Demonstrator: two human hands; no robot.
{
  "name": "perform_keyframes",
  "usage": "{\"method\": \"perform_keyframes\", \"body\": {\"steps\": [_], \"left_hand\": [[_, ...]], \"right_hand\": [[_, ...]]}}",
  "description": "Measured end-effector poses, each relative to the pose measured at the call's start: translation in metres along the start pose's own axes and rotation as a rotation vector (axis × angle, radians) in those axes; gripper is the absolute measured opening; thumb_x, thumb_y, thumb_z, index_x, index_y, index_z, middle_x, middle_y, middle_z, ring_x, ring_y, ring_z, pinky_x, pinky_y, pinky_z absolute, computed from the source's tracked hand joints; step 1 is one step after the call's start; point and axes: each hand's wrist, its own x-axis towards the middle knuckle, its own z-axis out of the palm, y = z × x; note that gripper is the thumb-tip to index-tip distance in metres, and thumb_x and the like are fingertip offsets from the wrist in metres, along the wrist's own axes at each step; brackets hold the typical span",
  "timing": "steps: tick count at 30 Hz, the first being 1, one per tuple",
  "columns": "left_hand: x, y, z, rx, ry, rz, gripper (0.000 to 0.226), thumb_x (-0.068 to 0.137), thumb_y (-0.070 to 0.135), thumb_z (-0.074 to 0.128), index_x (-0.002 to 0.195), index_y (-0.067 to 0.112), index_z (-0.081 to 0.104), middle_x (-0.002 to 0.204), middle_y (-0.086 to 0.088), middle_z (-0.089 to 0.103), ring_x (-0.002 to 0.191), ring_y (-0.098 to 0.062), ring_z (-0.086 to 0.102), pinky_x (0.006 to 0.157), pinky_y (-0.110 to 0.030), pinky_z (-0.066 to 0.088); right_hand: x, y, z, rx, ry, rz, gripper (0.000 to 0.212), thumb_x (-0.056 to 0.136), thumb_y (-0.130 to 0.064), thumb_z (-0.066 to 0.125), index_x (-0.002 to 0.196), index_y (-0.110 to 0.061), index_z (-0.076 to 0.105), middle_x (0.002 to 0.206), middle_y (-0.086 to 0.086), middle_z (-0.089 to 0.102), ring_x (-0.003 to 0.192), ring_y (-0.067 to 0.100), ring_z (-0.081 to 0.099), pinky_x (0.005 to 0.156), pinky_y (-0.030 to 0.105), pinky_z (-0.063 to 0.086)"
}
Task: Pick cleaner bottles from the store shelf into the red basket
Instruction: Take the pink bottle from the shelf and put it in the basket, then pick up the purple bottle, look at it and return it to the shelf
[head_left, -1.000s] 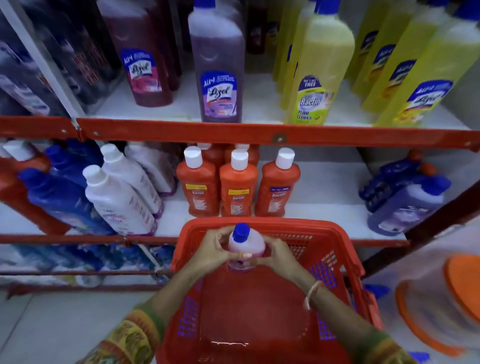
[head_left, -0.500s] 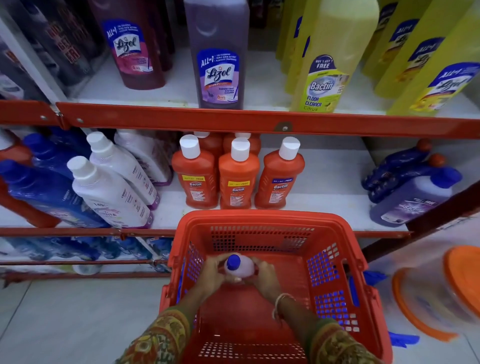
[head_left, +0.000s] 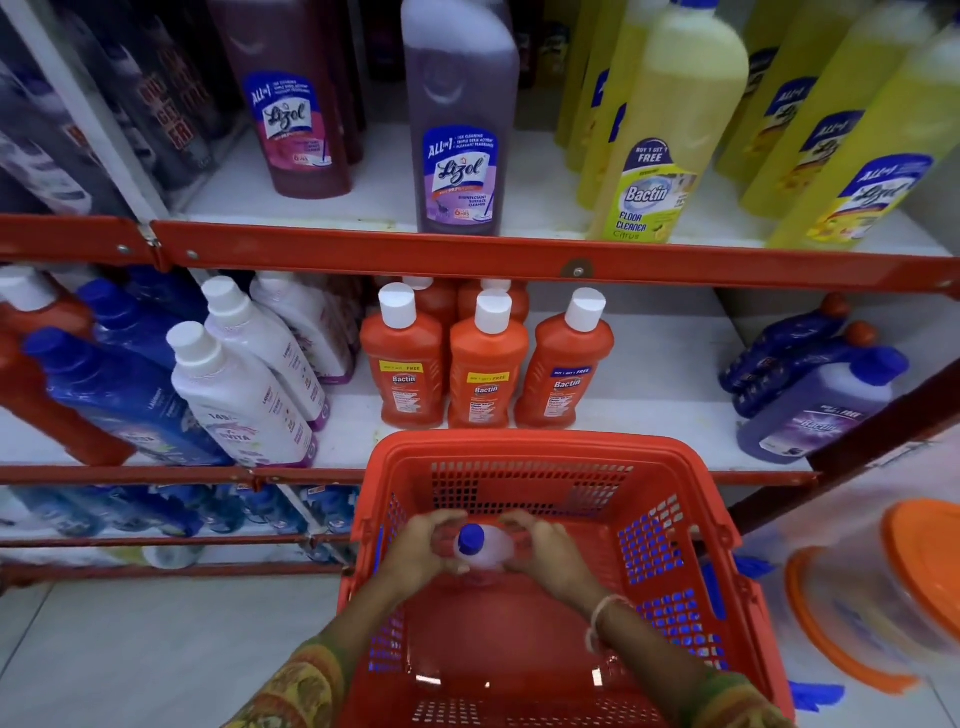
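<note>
A red basket (head_left: 524, 447) stands on the floor in front of the store shelf. Inside it, near the far wall, a pale pink cleaner bottle (head_left: 491, 548) with a blue cap stands upright on the basket floor. My left hand (head_left: 421, 545) cups its left side and my right hand (head_left: 545, 551) cups its right side, fingers curled around the shoulder. On the shelf just behind the basket stand three orange Bactin bottles (head_left: 485, 364) with white caps, with more behind them.
White bottles (head_left: 239, 395) and blue bottles (head_left: 119, 395) lean at the left of the middle shelf; purple bottles (head_left: 815, 400) lie at its right. The upper shelf holds a purple Lizol bottle (head_left: 457, 130), a maroon one and yellow bottles (head_left: 660, 130). An orange-lidded tub (head_left: 883, 587) sits right of the basket.
Both hands have lowered the pink bottle from above the basket's rim down to the basket floor. The camera has tilted slightly, showing more of the basket.
</note>
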Motion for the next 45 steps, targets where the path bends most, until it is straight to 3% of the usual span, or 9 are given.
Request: {"method": "perform_keyframes", "body": {"steps": [3, 10, 15, 22, 28, 32, 37, 42, 45], "left_hand": [[-0.009, 0.025, -0.017, 0.02, 0.0, 0.064, 0.067, 0.063, -0.006, 0.081, 0.121, 0.016, 0.056, 0.12, -0.004, 0.062, 0.109, -0.019, 0.061, 0.088, -0.032, 0.054], [-0.035, 0.11, -0.085, -0.002, 0.137, 0.348, 0.034, 0.079, 0.014, 0.075, 0.111, 0.021, 0.066, 0.108, 0.003, 0.072, 0.098, -0.009, 0.067, 0.085, -0.024, 0.052], [-0.04, 0.174, -0.134, 0.281, 0.544, 0.677, 0.031, 0.086, 0.036, 0.062, 0.115, 0.024, 0.064, 0.115, 0.011, 0.067, 0.108, 0.001, 0.058, 0.092, -0.018, 0.044], [-0.018, 0.228, -0.18, 0.397, 0.907, 0.879, 0.025, 0.088, 0.023, 0.055, 0.112, 0.018, 0.064, 0.112, 0.007, 0.064, 0.106, -0.008, 0.056, 0.095, -0.013, 0.036], [0.018, 0.227, -0.202, 0.646, 0.885, 0.743, 0.043, 0.088, 0.043, 0.036, 0.119, 0.023, 0.059, 0.123, 0.004, 0.063, 0.116, -0.015, 0.053, 0.11, -0.041, 0.029], [0.037, 0.214, -0.206, 0.763, 0.842, 0.615, 0.057, 0.089, 0.056, 0.02, 0.124, 0.028, 0.055, 0.129, 0.007, 0.059, 0.124, -0.011, 0.047, 0.114, -0.041, 0.012], [0.042, 0.201, -0.207, 0.755, 0.837, 0.673, 0.046, 0.093, 0.05, 0.024, 0.119, 0.031, 0.057, 0.122, 0.011, 0.062, 0.12, -0.007, 0.049, 0.113, -0.032, -0.005], [0.043, 0.197, -0.209, 0.768, 0.836, 0.718, 0.039, 0.094, 0.042, 0.028, 0.121, 0.034, 0.054, 0.125, 0.014, 0.059, 0.121, -0.004, 0.045, 0.114, -0.033, -0.004], [0.044, 0.195, -0.211, 0.793, 0.83, 0.73, 0.037, 0.095, 0.041, 0.029, 0.122, 0.034, 0.052, 0.125, 0.014, 0.057, 0.122, -0.004, 0.043, 0.115, -0.034, -0.003]], "right_hand": [[-0.01, -0.025, -0.03, 0.111, 0.058, -0.083, 0.057, 0.069, -0.015, 0.083, 0.119, -0.023, 0.06, 0.111, -0.001, 0.07, 0.097, 0.012, 0.068, 0.092, 0.033, 0.054], [-0.026, -0.125, -0.11, 0.288, 0.24, -0.363, 0.046, 0.076, -0.027, 0.079, 0.118, -0.026, 0.061, 0.109, -0.008, 0.072, 0.098, 0.002, 0.067, 0.081, 0.018, 0.055], [-0.022, -0.185, -0.146, 0.43, 0.4, -0.529, 0.039, 0.079, -0.018, 0.076, 0.115, -0.024, 0.063, 0.106, -0.004, 0.072, 0.093, 0.005, 0.068, 0.07, 0.013, 0.052], [0.014, -0.251, -0.181, 0.504, 0.671, -0.672, 0.039, 0.081, -0.013, 0.074, 0.117, -0.017, 0.059, 0.114, -0.001, 0.066, 0.099, 0.003, 0.064, 0.071, 0.013, 0.054], [0.05, -0.276, -0.202, 0.346, 1.008, -0.606, 0.072, 0.078, -0.024, 0.077, 0.136, -0.023, 0.035, 0.13, -0.009, 0.04, 0.118, 0.003, 0.04, 0.098, 0.022, 0.038], [0.08, -0.278, -0.22, 0.519, 0.696, -0.554, 0.093, 0.062, -0.046, 0.083, 0.137, -0.027, 0.032, 0.139, 0.002, 0.051, 0.121, 0.015, 0.055, 0.099, 0.039, 0.051], [0.093, -0.272, -0.221, 0.643, 0.516, -0.428, 0.082, 0.048, -0.049, 0.083, 0.116, -0.013, 0.055, 0.105, 0.008, 0.071, 0.087, 0.016, 0.071, 0.072, 0.029, 0.06], [0.091, -0.278, -0.205, 0.523, 0.791, -0.509, 0.063, 0.054, -0.058, 0.081, 0.103, -0.033, 0.05, 0.099, -0.008, 0.067, 0.087, 0.008, 0.067, 0.072, 0.03, 0.059], [0.075, -0.286, -0.201, 0.361, 1.042, -0.601, 0.049, 0.066, -0.05, 0.081, 0.094, -0.028, 0.047, 0.089, -0.007, 0.059, 0.079, 0.011, 0.058, 0.061, 0.031, 0.054]]}}
